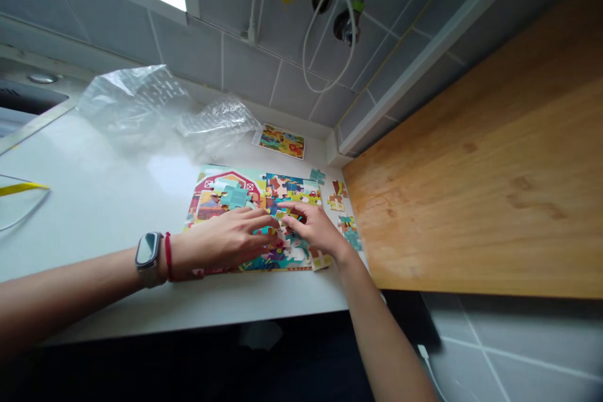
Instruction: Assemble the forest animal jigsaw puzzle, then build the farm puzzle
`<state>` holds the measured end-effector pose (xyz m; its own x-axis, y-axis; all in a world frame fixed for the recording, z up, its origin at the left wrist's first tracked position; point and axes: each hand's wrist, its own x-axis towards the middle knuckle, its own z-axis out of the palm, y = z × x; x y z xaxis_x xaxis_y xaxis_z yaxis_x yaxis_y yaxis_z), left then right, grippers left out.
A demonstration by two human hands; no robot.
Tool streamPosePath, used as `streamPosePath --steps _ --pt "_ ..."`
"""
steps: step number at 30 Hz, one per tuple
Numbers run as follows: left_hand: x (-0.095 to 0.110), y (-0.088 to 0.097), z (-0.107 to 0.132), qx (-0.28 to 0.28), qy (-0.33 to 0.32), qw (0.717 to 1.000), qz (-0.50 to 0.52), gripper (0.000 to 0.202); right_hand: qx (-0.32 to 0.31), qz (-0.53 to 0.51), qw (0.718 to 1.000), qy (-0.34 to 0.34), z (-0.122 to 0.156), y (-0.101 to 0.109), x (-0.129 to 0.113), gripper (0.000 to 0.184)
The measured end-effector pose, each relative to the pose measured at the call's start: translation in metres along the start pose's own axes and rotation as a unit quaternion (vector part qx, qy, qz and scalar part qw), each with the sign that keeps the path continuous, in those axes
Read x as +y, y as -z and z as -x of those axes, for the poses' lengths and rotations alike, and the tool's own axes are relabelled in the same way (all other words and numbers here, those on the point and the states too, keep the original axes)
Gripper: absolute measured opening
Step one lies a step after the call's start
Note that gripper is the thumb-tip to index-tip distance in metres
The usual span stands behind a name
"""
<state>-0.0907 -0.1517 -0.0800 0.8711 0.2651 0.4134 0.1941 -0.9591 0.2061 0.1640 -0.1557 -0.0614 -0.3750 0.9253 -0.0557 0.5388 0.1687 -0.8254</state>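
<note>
Your left hand (221,242) and right hand (313,229) cover the middle of the farm-scene jigsaw puzzle (287,191), so most of its lower half is hidden, and you cannot make out which pieces are seated there. The puzzle lies flat on the white countertop (108,213), with a red barn showing at its far left corner. Two teal pieces (233,196) sit loose on top of the barn area.

Your left arm reaches in from the side, palm down, with a smartwatch (149,250) and a red cord bracelet (168,255) on the wrist. Its fingers are extended and slightly spread over the pieces. Your right arm comes up from below, with the wrist raised and the fingers curled down onto the puzzle. The two sets of fingertips nearly meet at the centre, but the view does not show whether either hand is pinching a piece, so you cannot tell.

More loose pieces (345,226) lie just beside the puzzle's right edge, near the wooden board (471,163). A small picture card (281,141) and crumpled clear plastic wrap (160,107) lie beyond the puzzle.
</note>
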Motion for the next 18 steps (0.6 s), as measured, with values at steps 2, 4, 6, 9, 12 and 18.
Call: streamPosePath --steps 2,4,6,9,12,18 --pt "-0.001 -0.007 0.006 -0.003 0.012 1.0 0.012 0.036 0.006 0.034 0.999 0.016 -0.009 0.002 0.002 0.032" --pt "-0.002 -0.014 0.01 -0.005 0.023 1.0 0.016 0.033 0.023 0.043 0.999 0.022 -0.016 0.004 0.008 0.032" --pt "-0.003 -0.018 0.011 -0.012 0.034 0.999 0.015 0.029 0.042 0.031 0.998 0.022 -0.02 0.005 0.014 0.031" --pt "-0.004 -0.019 0.011 -0.02 0.041 0.999 0.019 0.023 0.065 0.008 0.998 0.022 -0.02 0.002 0.019 0.027" --pt "-0.004 -0.017 0.013 -0.015 0.035 0.999 0.015 0.019 0.053 0.021 0.998 0.032 -0.019 -0.002 0.017 0.026" --pt "-0.003 -0.013 0.017 -0.024 0.043 0.999 0.001 0.02 0.011 0.084 0.994 0.074 -0.018 -0.003 0.019 0.031"
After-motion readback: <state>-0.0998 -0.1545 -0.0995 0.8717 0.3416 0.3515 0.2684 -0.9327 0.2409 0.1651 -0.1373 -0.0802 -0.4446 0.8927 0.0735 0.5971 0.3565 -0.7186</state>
